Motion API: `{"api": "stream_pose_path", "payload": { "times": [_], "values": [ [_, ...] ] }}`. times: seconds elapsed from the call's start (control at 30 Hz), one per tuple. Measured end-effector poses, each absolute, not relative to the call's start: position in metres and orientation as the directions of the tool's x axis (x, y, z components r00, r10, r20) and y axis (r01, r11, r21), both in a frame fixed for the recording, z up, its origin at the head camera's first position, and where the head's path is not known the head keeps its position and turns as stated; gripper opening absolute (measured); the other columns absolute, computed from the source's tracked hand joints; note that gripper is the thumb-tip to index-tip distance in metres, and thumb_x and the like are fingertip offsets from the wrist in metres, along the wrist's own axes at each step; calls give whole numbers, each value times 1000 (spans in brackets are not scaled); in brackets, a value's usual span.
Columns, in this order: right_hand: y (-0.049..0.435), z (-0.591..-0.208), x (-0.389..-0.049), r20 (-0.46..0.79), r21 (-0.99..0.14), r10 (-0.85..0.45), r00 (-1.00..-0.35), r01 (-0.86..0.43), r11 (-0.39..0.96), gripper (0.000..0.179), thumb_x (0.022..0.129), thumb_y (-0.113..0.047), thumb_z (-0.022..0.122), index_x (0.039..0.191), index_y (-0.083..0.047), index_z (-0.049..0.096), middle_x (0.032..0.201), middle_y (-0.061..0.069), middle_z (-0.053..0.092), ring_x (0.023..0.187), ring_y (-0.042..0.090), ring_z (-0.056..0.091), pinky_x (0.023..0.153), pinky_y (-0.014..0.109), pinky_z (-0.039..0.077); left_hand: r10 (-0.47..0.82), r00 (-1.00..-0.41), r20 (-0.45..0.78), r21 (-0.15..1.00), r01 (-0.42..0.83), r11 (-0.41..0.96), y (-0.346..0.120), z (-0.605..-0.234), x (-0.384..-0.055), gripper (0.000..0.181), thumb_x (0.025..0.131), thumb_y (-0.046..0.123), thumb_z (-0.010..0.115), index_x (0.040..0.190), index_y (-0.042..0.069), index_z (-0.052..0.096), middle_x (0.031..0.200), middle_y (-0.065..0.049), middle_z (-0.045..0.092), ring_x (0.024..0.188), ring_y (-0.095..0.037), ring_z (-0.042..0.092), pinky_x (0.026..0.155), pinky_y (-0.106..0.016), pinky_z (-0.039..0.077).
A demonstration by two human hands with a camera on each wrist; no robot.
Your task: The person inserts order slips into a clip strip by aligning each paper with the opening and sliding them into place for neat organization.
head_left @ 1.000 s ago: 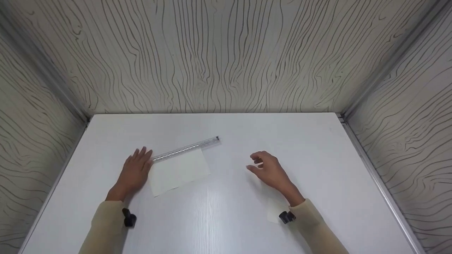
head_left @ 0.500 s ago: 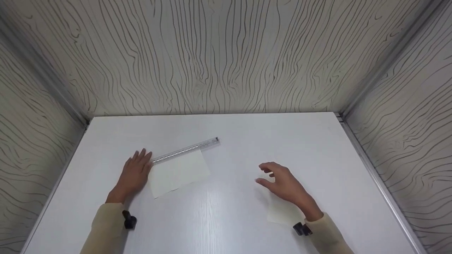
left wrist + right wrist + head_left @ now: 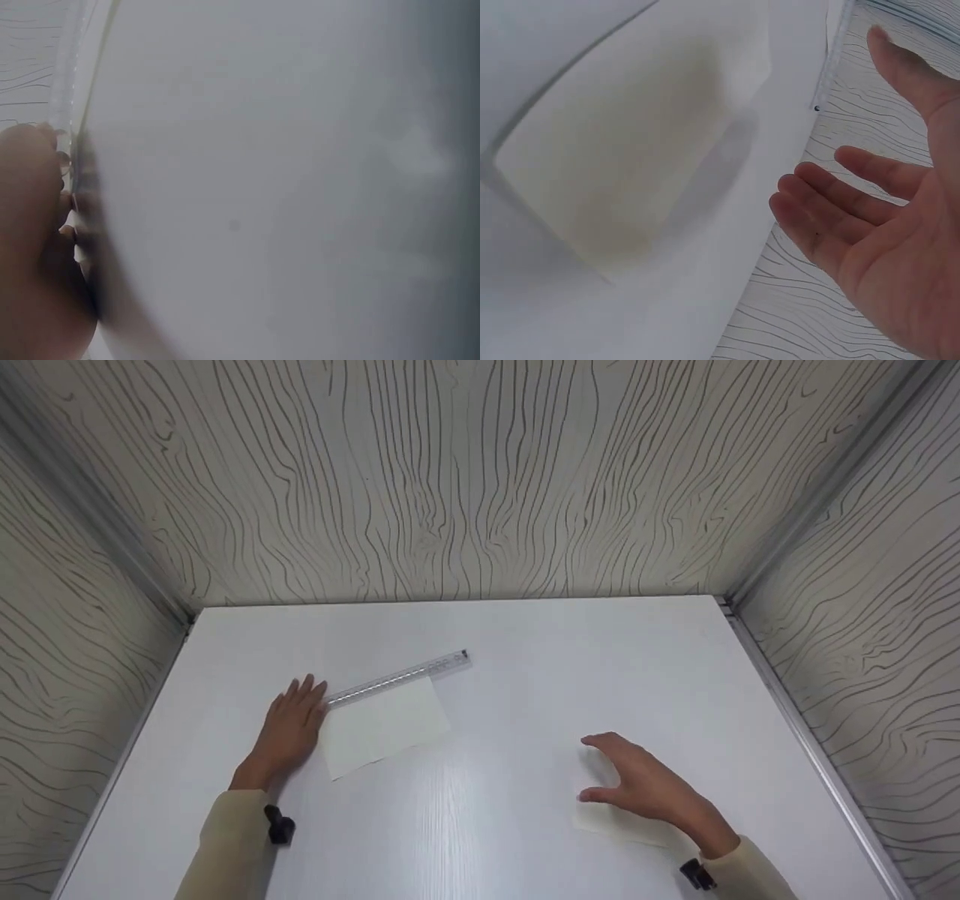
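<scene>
My left hand lies flat with straight fingers at the left end of a clear plastic ruler. The ruler slants up to the right along the top edge of a cream sheet of paper. In the left wrist view the fingers rest at the ruler's edge. My right hand hovers with thumb and fingers spread, holding nothing. Beneath it lies a second cream piece of paper, partly hidden by the hand; the right wrist view shows more of this paper.
The white table is bordered at the back and sides by wood-grain panels. Metal rails run along the side edges. A black wrist mount sits on the left sleeve, another black mount on the right.
My right hand has moved right and toward the front, over the second paper, and its thumb and fingers have spread apart. The left hand, ruler and first paper stay in place.
</scene>
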State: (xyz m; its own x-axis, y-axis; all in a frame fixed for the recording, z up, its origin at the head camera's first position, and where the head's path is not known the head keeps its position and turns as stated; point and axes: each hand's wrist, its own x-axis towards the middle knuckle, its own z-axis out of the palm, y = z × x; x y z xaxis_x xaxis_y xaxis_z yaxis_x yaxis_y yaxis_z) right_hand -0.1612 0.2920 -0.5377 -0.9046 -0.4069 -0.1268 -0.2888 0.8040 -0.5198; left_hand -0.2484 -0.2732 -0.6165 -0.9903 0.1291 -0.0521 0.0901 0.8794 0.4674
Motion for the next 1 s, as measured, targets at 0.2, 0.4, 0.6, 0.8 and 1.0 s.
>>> {"api": "stream_pose_path", "payload": {
  "times": [0.2,0.4,0.6,0.8,1.0],
  "values": [
    [304,-543,-154,-131,-496,-407,-904,-296,816,91,84,-59,83,151,-5,53,155,16,56,147,41,51,119,62,45,123,-992,-36,469,92,878,-273,-620,-250,60,116,43,25,167,11,29,177,-18,18,165,-44,8,136,-62,3],
    [306,-554,-145,-151,-499,-383,-911,-264,825,92,85,-61,81,152,-6,52,158,20,52,149,44,47,122,64,40,115,-993,-20,475,92,875,-270,-618,-247,59,116,41,26,166,10,31,176,-18,19,165,-44,9,135,-63,4],
    [305,-565,-135,-133,-475,-384,-914,-281,834,100,82,-66,81,155,-5,49,165,21,42,155,46,38,123,65,37,124,-992,-18,471,101,876,-270,-616,-247,58,116,40,27,166,10,30,176,-18,19,165,-44,9,135,-63,5],
    [307,-573,-130,-102,-460,-392,-914,-306,834,110,78,-72,80,157,-5,45,168,23,36,157,49,31,122,67,37,119,-992,-45,471,84,878,-270,-616,-247,59,116,42,26,167,11,29,177,-18,18,165,-44,7,135,-63,3],
    [307,-577,-128,-131,-442,-384,-914,-293,848,114,76,-75,80,159,-6,43,170,21,34,158,46,30,122,68,37,119,-992,-41,465,86,881,-270,-616,-248,59,117,41,27,167,11,29,176,-18,18,165,-44,8,135,-63,4]
  ]
}}
